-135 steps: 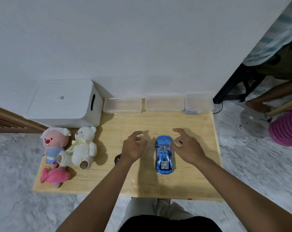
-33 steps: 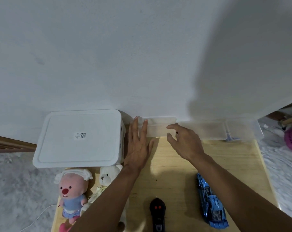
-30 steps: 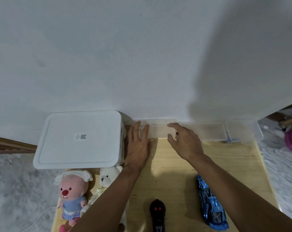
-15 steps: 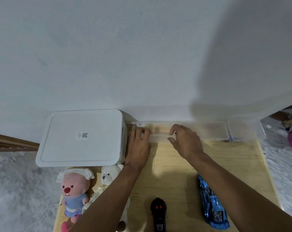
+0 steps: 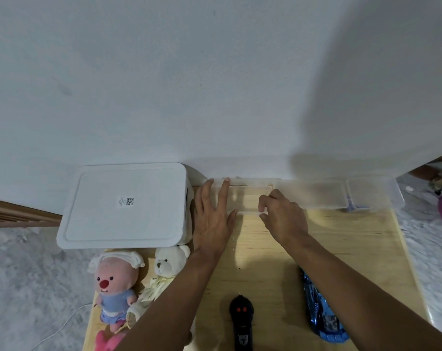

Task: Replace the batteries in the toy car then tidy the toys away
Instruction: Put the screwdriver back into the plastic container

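Note:
A clear plastic box [image 5: 247, 198] stands against the wall at the back of the wooden table [image 5: 354, 249]. My left hand [image 5: 212, 219] lies flat on the box's left end, fingers straight. My right hand [image 5: 280, 216] pinches the box's front edge near its right end. The blue toy car [image 5: 321, 310] lies near the front right, partly under my right forearm. A black remote control [image 5: 241, 323] with red buttons lies at the front centre.
A large white lidded bin [image 5: 126, 203] stands left of the clear box. Two more clear boxes [image 5: 316, 196] line the wall to the right. A pink plush [image 5: 113, 282], a white bear [image 5: 168, 264] and a pink toy [image 5: 106, 340] sit front left.
My head has moved forward and both hands have left the car for the clear box at the wall. In the last second the right fingers have curled onto its front edge.

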The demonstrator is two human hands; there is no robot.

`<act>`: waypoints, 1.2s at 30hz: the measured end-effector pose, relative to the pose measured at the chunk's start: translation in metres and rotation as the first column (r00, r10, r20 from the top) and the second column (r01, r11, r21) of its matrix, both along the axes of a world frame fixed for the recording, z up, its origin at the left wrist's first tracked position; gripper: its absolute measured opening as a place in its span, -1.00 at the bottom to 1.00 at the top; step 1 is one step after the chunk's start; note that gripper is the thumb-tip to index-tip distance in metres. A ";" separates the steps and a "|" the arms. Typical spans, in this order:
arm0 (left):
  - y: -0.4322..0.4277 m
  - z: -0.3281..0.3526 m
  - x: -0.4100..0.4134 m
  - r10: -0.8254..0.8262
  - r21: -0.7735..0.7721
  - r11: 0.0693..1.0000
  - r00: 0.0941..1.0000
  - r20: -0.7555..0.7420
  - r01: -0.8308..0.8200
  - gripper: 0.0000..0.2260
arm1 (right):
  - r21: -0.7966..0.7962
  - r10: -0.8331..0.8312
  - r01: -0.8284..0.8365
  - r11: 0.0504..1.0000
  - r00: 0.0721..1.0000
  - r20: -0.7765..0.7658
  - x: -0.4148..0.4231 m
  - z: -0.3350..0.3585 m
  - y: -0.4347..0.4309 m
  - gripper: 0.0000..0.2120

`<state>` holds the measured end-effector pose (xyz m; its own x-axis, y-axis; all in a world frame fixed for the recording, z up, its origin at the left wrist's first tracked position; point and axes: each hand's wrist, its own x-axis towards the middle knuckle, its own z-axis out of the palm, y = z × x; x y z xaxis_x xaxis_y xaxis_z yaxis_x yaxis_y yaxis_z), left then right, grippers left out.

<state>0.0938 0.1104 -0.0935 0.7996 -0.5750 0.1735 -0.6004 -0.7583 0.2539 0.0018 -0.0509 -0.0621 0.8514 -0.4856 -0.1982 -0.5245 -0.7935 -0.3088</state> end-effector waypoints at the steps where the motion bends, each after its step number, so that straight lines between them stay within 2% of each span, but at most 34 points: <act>1: 0.001 0.000 0.000 -0.025 0.003 1.000 1.000 0.006 0.025 -0.27 | -0.003 -0.001 0.001 1.000 1.000 -0.002 -0.001 0.000 0.000 -0.90; 7: 0.001 0.001 0.001 -0.036 0.075 0.997 0.999 0.021 0.034 -0.20 | 0.049 -0.013 0.011 0.999 0.999 0.029 0.001 0.003 0.002 -0.83; 11: -0.001 0.006 0.001 -0.012 0.098 0.995 1.000 0.019 0.010 -0.17 | 0.189 -0.103 0.073 0.979 0.982 0.158 0.005 0.011 0.005 -0.85; 14: -0.001 0.011 0.000 -0.028 0.068 0.997 0.999 -0.025 0.030 -0.23 | 0.330 -0.040 -0.015 0.944 0.987 0.158 0.007 0.016 -0.001 -0.74; 16: -0.002 0.014 -0.002 -0.018 0.055 0.998 0.998 -0.060 0.021 -0.18 | 0.444 -0.022 -0.056 0.894 0.985 0.169 0.009 0.022 -0.004 -0.65; 18: -0.003 0.016 -0.003 -0.023 0.060 0.998 0.997 -0.073 0.028 -0.16 | 0.521 -0.046 -0.072 0.851 0.977 0.210 0.011 0.027 -0.003 -0.69; 21: -0.001 0.018 -0.003 -0.046 0.035 0.998 0.994 -0.099 0.049 -0.22 | 0.548 -0.119 -0.072 0.834 0.944 0.306 0.013 0.030 0.003 -0.96; 25: -0.001 0.017 -0.002 -0.049 0.049 0.997 0.994 -0.094 0.054 -0.19 | 0.599 -0.232 -0.018 0.801 0.913 0.337 0.014 0.028 0.008 -0.88; 29: -0.001 0.018 -0.002 -0.038 0.054 0.998 0.996 -0.083 0.042 -0.18 | 0.594 -0.369 0.056 0.803 0.829 0.421 0.014 0.022 0.009 -0.84; 36: -0.002 0.018 -0.002 -0.040 0.065 0.997 0.995 -0.091 0.046 -0.21 | 0.525 -0.397 0.198 0.828 0.867 0.300 0.021 -0.001 0.011 -0.82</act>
